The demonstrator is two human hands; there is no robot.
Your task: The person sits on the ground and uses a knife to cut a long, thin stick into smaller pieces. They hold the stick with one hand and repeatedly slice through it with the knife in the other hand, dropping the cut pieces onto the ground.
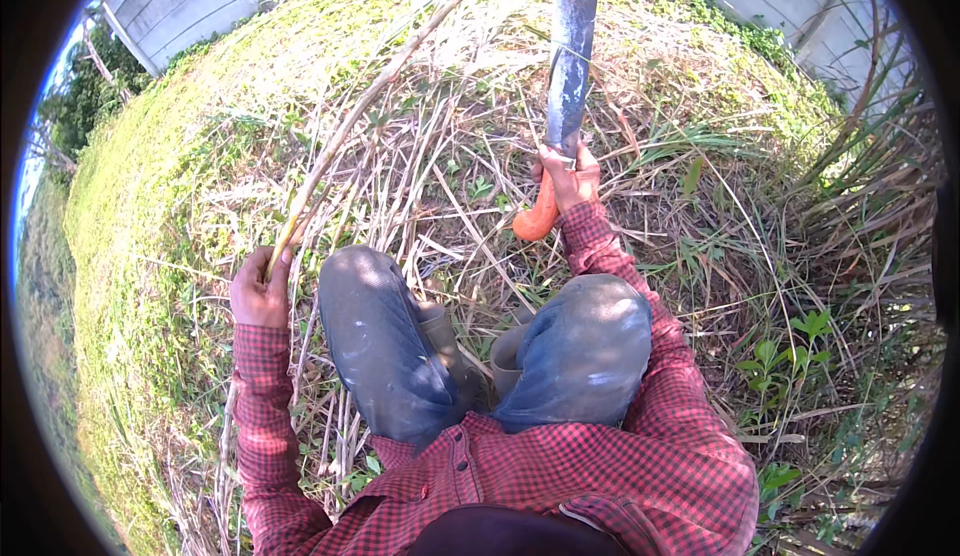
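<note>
My right hand (574, 178) is closed round the orange, hooked handle of a machete (571, 56). Its broad, worn grey blade points away from me, over the cut grass. At the left, my left hand (260, 291) pinches the near end of a long, dry cane stalk (345, 131) between thumb and fingers. The stalk slants up and to the right, away from me, toward the top of the view. Blade and stalk are apart. Both forearms are in red checked sleeves, and my bent knees lie between the hands.
Dry cut stalks and straw (440, 186) cover the ground ahead. A grey panel wall (190, 6) runs along the back. Tall grass (880, 196) rises at the right, with a leafy green plant (785, 356) nearer me. Rubber boots (440, 336) show below my knees.
</note>
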